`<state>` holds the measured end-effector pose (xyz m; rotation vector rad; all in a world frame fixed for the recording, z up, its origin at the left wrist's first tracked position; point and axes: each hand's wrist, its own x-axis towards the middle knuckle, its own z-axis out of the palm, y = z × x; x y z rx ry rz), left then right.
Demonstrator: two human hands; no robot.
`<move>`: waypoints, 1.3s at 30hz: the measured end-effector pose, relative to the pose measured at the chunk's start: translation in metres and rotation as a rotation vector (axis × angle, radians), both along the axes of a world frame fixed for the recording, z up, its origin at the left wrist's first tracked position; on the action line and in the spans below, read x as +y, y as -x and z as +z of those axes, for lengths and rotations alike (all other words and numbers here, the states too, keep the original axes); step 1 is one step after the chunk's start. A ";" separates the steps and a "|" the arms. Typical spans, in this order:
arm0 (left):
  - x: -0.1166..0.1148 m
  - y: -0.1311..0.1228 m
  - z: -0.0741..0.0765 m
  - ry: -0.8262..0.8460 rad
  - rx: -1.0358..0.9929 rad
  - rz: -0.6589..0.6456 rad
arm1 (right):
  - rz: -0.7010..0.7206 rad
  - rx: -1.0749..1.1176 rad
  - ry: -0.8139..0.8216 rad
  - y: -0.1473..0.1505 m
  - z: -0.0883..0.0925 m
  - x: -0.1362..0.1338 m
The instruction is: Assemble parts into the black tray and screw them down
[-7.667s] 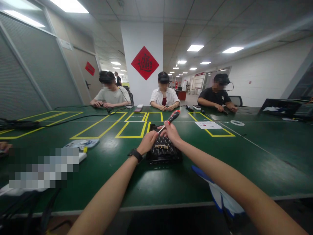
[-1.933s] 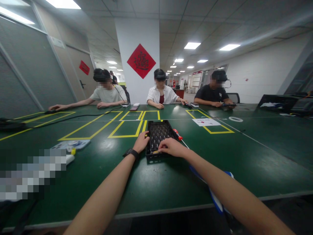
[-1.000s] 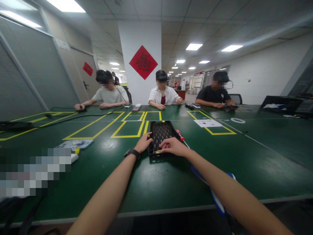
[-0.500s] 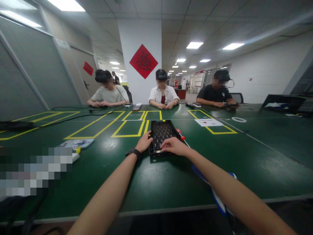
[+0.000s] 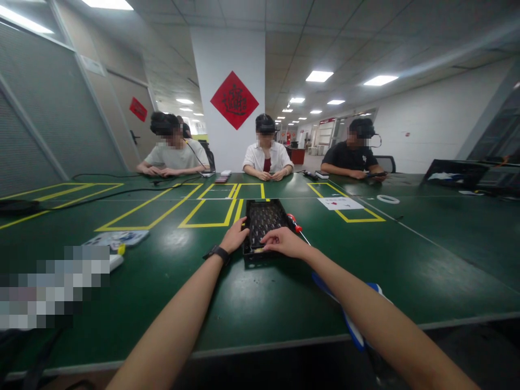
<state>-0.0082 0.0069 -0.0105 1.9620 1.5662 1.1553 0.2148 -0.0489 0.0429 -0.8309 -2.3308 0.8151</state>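
A black shallow open case (image 5: 266, 216) lies on the green table in front of me, with a dark, patterned inside dotted with small light spots. My left hand (image 5: 235, 234) grips its left side, thumb by the rim; a dark band circles that wrist. At the near end of the case, my right hand (image 5: 284, 242) reaches inside with fingertips pinched together. A small pale yellowish piece (image 5: 257, 250) shows by those fingertips. What the pinch holds is too small to make out. Against the right side of the case rests a screwdriver (image 5: 296, 223) with a red handle.
A blue-and-white item (image 5: 352, 325) lies under my right forearm at the table's front edge. To the left are a flat printed packet (image 5: 117, 238) and a blurred-out object. Yellow tape outlines, a paper sheet (image 5: 340, 203) and a white ring (image 5: 388, 199) lie farther off. Three people sit opposite.
The whole view has shifted slightly, so things appear a little farther left. My left hand stays on the case, and my right fingers remain pinched at its near end.
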 end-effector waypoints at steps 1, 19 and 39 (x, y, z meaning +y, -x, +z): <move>0.000 0.000 0.000 0.001 -0.003 0.001 | -0.001 -0.003 -0.003 0.000 0.000 0.000; 0.001 -0.003 0.003 0.017 -0.016 0.024 | -0.026 -0.040 -0.056 0.003 0.002 -0.001; 0.006 0.002 -0.004 0.006 0.030 -0.003 | 0.034 -0.125 -0.106 -0.001 0.006 0.000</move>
